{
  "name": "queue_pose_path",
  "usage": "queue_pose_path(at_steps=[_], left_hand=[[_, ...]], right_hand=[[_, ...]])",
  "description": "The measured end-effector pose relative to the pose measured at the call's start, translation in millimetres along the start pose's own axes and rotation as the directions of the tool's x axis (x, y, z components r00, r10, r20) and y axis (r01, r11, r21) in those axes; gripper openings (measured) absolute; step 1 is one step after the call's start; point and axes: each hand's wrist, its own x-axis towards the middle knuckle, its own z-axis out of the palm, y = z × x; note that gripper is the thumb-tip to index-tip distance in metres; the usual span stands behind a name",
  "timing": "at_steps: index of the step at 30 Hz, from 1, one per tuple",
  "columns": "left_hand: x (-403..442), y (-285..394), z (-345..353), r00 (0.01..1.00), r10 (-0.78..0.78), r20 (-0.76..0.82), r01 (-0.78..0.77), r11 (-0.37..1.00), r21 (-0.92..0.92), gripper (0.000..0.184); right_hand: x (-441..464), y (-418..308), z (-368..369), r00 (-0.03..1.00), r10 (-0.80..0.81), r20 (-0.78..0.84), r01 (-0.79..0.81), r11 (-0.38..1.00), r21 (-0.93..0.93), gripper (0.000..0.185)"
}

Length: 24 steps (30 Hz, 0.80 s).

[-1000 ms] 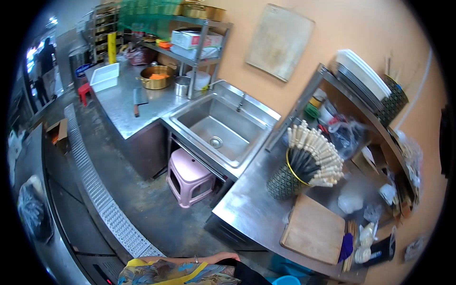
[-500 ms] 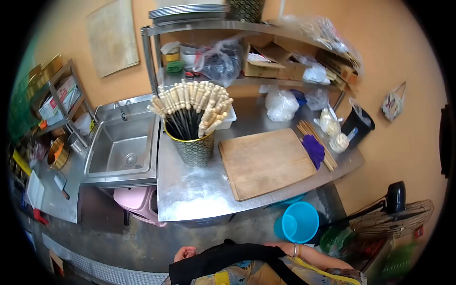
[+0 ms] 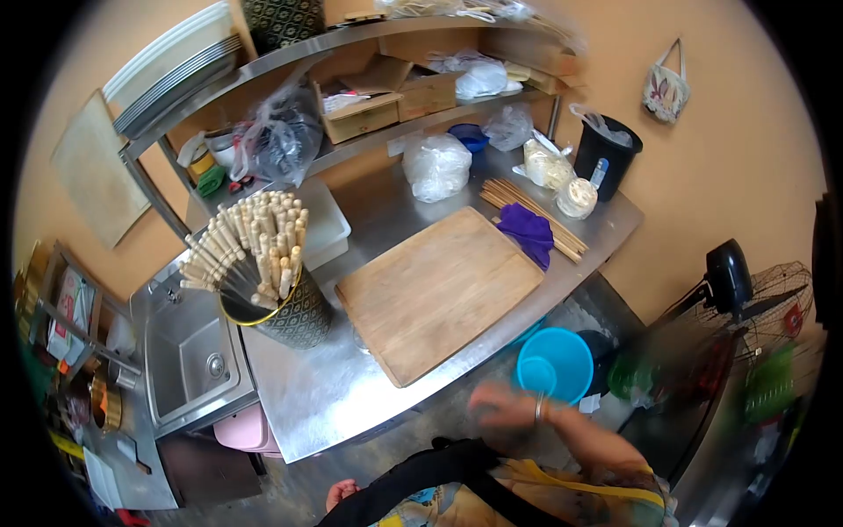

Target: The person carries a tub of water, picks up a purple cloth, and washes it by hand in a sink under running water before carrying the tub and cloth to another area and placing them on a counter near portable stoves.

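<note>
Over to the board [image 3: 439, 299], flat on the steel table [image 3: 307, 413] between the tub [image 3: 303, 323] and the purple cloth [image 3: 527, 235]! Looks stiff, fairly heavy, hardly fragile, maybe prone to slide on bare metal; best taken by opposite edges, fingers hooked underneath. Down to the right hand [image 3: 500, 406], near the bucket [image 3: 555, 360], with nothing visible in it, too blurred to tell how wide the fingers stand. Low with the left hand [image 3: 342, 494], fingers curled, mostly hidden; cannot tell about any hold. Out from the waist with the right hand since half a second ago, and swinging the view, pushing the sink [image 3: 195, 351] lower left!
</note>
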Motion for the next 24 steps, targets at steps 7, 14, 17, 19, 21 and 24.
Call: queue_pose_path(at_steps=[7,14,17,19,21,24], left_hand=[[-2,17,17,0.981,0.026,-0.191,-0.009,0.996,0.088,0.015],[-42,20,39,0.899,0.087,-0.43,-0.045,0.993,0.108,0.013],[-66,14,44,0.858,0.127,-0.498,-0.083,0.991,0.109,0.012],[-79,10,46,0.834,0.191,-0.517,-0.134,0.98,0.145,0.011],[-91,27,70,0.802,0.351,-0.482,-0.235,0.929,0.285,0.011],[-105,90,118,0.807,0.45,-0.383,-0.36,0.888,0.284,0.014]], right_hand=[[35,277,-122,0.526,0.422,-0.739,-0.579,0.814,0.053,0.025],[61,363,-154,0.148,0.669,-0.728,-0.883,0.422,0.208,0.036],[66,364,-169,-0.045,0.485,-0.873,-0.704,0.604,0.372,0.012],[86,344,-195,-0.101,0.227,-0.969,-0.462,0.851,0.248,0.015],[110,297,-225,0.071,0.202,-0.977,-0.191,0.964,0.186,0.016],[139,138,-242,0.519,0.28,-0.808,0.358,0.787,0.502,0.013]])
